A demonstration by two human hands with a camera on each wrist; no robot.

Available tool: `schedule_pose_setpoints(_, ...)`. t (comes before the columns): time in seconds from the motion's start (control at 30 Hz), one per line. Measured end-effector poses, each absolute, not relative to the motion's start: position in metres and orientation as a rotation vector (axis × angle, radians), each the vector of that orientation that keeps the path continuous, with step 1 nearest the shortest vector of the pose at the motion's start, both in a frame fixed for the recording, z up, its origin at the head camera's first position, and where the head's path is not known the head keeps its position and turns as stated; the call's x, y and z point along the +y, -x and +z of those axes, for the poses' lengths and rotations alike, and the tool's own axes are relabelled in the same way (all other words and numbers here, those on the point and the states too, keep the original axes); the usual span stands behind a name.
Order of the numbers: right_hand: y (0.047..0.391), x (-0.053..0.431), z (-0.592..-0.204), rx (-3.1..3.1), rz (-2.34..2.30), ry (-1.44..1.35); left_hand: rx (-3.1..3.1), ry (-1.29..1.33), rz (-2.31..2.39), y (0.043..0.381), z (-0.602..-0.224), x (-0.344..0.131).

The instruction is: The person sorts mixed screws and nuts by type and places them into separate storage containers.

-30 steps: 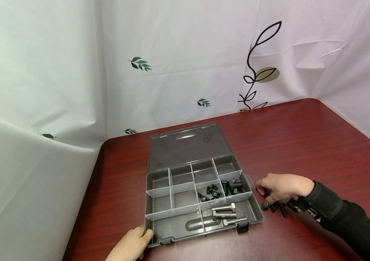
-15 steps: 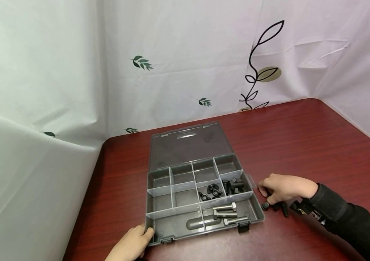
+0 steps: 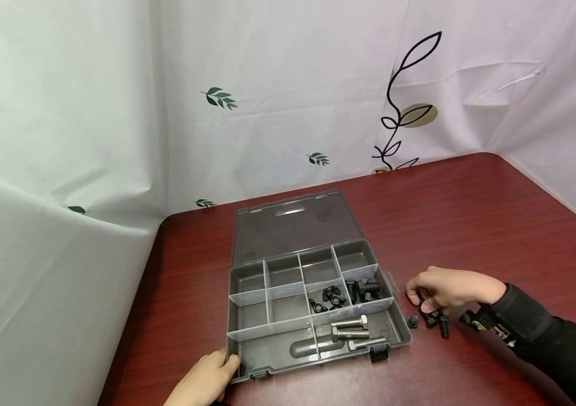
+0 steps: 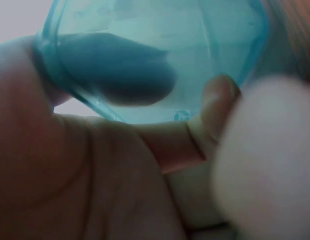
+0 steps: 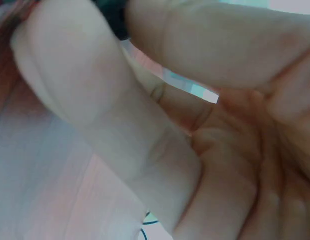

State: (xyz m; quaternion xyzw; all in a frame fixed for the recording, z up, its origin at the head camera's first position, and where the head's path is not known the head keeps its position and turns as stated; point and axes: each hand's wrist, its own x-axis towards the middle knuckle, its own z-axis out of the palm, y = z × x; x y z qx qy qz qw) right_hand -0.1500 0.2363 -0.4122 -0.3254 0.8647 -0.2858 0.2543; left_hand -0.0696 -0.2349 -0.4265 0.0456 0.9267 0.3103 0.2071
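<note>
A grey plastic compartment box (image 3: 270,369) lies with its lid folded back. My left hand (image 3: 204,376) grips its front left corner, thumb over the wall; in the left wrist view the clear wall (image 4: 215,50) sits between thumb and fingers. Right of the box, my right hand (image 3: 452,287) pinches a dark piece (image 5: 114,17), apparently a black bolt, mostly hidden by the fingers. Beneath and beside that hand lie loose black bolts, one (image 3: 444,327) near the wrist and another (image 3: 412,321) closer to the box.
Black bolts (image 3: 368,288) fill a right-hand compartment; black wing nuts (image 3: 332,296) lie in the one beside it. Several silver hex bolts (image 3: 350,334) rest in the front compartment. The lid (image 3: 293,231) lies flat behind, on the red-brown table (image 3: 496,225). White cloth surrounds the back and sides.
My right hand has shifted slightly right and lifted a little among the black bolts, uncovering the one nearest the box. The left hand stays on the box corner.
</note>
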Motion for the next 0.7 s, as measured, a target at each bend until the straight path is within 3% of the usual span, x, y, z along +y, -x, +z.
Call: schedule_pose_setpoints(0.7, 0.159, 0.242, -0.381, 2.450, -0.696, 0.893, 2.582, -0.129, 0.859, 0.069, -0.425, -0.234)
